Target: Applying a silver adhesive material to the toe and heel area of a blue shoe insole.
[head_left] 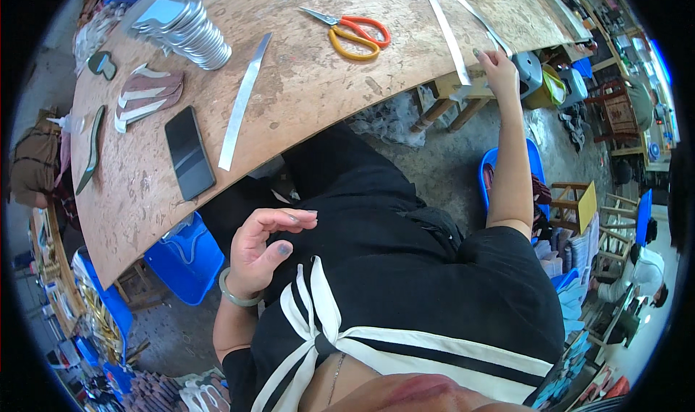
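A cluttered workshop surrounds you, with concrete floor [456, 148], low stools and blue basins around a scuffed plywood worktop [289, 86].

Your right hand [500, 73] is at the worktop's front edge, toward its right end, fingers curled with the thumb close to them. A shiny white strip [470, 7] runs down to these fingers, but you cannot be told for sure whether they pinch it. Just left of it, a second white strip [444, 32] reaches the front edge and pokes slightly past it. Because the two lie so close, a quick pull might drag both, or a brush of your forearm could send the overhanging one to the floor.

Your left hand [253, 251] is raised over your lap, empty, fingers bent and lightly together, thumb standing apart. Ahead of it, a dark phone [190, 153] lies close to the front edge; a careless upward sweep could tip it toward the blue basin [194, 267] below. A third white strip [246, 101], right of the phone, ends near the same edge and might slide off if a sleeve caught it.

Farther in, scissors [358, 37] with orange and yellow handles lie mid-worktop, points to the left. A left hand reaching across without care could meet those points. Near the far left corner, a tall silvery stack [190, 36] leans and could topple if bumped.
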`<state>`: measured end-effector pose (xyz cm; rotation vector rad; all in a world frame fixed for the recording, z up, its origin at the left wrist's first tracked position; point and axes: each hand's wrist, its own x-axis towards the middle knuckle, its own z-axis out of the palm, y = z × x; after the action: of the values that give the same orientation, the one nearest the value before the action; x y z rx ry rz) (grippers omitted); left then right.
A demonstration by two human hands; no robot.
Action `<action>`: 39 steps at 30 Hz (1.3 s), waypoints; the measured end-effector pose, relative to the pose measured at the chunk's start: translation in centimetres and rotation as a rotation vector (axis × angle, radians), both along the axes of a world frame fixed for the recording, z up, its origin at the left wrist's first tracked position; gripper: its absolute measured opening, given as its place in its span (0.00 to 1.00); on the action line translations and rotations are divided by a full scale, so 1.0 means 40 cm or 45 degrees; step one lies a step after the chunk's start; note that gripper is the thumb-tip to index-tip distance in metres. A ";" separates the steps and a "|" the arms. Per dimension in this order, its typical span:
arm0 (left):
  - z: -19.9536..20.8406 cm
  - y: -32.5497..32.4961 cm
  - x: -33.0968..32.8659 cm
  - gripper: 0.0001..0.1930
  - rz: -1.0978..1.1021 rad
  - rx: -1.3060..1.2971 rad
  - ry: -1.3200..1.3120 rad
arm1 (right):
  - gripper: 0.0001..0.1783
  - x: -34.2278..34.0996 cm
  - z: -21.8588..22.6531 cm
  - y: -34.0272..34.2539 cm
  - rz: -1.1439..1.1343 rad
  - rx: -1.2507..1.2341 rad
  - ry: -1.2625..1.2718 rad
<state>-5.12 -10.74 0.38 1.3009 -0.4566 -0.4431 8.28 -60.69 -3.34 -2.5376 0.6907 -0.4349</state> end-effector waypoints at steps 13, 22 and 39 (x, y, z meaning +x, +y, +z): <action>0.059 -0.036 0.055 0.22 0.171 0.575 -0.678 | 0.08 -0.086 0.135 0.397 0.998 0.199 0.261; 0.037 0.026 -0.046 0.34 0.619 0.462 -0.837 | 0.04 -0.149 0.321 0.877 2.552 0.104 0.200; 0.059 0.161 -0.170 0.20 1.394 1.393 -1.156 | 0.10 -0.091 0.221 1.114 2.724 0.729 1.148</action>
<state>-11.93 -4.29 2.74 2.5411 -0.1288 1.0264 4.64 -16.14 5.51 -1.4386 -1.4602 1.3529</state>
